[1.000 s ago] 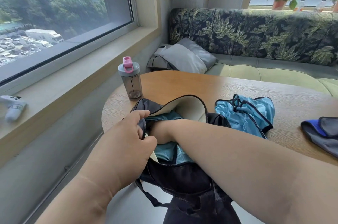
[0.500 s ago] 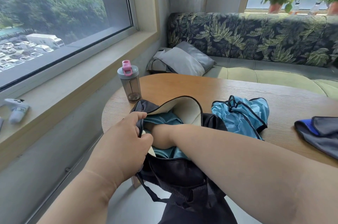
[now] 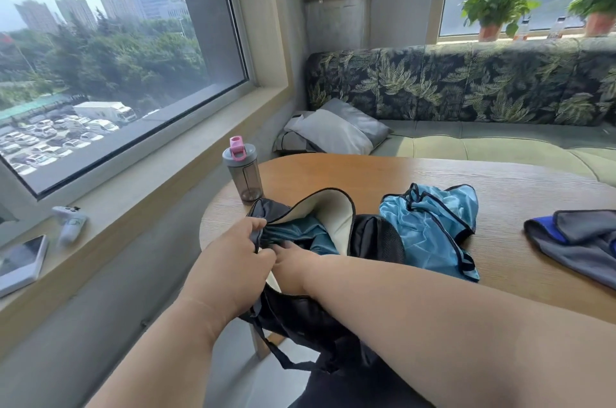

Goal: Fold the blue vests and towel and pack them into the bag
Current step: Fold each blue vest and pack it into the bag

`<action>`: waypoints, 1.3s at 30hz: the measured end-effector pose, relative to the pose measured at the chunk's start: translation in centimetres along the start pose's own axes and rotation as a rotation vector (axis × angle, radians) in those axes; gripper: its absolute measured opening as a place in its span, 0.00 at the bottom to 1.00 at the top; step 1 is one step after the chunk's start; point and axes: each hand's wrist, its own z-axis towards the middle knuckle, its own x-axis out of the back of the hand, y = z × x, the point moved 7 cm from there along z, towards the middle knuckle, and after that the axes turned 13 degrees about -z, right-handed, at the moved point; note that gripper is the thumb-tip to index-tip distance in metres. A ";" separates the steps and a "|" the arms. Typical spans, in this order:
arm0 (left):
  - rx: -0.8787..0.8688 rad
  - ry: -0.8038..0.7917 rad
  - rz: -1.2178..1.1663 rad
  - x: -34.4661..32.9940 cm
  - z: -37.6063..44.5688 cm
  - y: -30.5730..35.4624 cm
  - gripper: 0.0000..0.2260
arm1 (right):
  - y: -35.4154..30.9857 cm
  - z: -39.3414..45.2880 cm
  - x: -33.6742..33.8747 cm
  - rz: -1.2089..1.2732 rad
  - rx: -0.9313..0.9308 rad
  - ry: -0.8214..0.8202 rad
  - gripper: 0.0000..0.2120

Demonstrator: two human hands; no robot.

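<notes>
Left hand [image 3: 230, 256] pinches the near rim of the black bag [image 3: 373, 237], holding its mouth apart, while the right hand [image 3: 293, 259] reaches inside, fingers hidden, so whether it grips anything cannot be told. One teal-blue vest [image 3: 296, 234] already lies in the bag; left to do, judging by the table [image 3: 433, 174], are a second blue vest [image 3: 430, 231], crumpled just right of the bag, and the grey-and-blue towel [image 3: 580, 241], well right of it. The bag's long axis runs from the person toward the bottle [image 3: 242, 171], its mouth facing upward.
</notes>
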 end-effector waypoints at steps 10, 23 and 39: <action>0.004 0.003 0.027 -0.4 0.3 0.4 0.20 | 5.8 -6.1 -0.4 0.479 -0.152 0.048 0.25; -0.134 0.168 0.176 -4.5 1.2 7.2 0.18 | 15.8 -21.8 -8.4 0.815 -0.756 0.569 0.17; -0.154 -0.202 0.231 -20.2 1.5 11.9 0.19 | 17.4 -25.5 -24.1 1.144 -1.067 0.184 0.12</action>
